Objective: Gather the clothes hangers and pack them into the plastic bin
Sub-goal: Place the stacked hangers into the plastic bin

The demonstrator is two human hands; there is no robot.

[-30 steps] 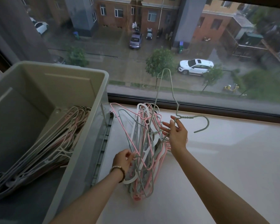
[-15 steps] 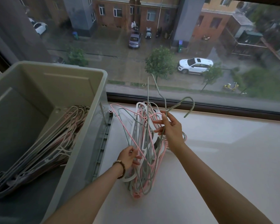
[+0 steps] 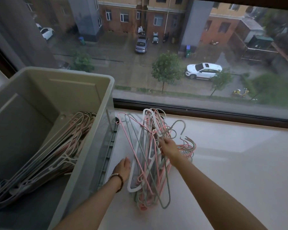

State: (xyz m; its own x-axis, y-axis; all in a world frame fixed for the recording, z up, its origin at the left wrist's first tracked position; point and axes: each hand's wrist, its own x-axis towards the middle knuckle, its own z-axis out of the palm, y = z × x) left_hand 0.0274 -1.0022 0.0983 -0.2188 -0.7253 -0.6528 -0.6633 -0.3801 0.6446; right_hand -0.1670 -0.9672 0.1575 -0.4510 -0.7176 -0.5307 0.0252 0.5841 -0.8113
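One batch of hangers (image 3: 57, 151) lay in the plastic bin (image 3: 70, 93) at lower left — the centre pile (image 3: 146, 196) waited unpacked, my right grip (image 3: 168, 146) clutching its necks, left grip (image 3: 123, 168) slack, empty.

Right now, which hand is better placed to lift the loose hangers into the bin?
Right. The right hand grips the hangers near their hooks; the left hand lies open beside them, holding nothing. The left sits nearer the bin, so it could probably steady the lower end.

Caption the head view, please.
Right hand grips the hanger pile on the ledge; left hand open beside it, by the plastic bin.
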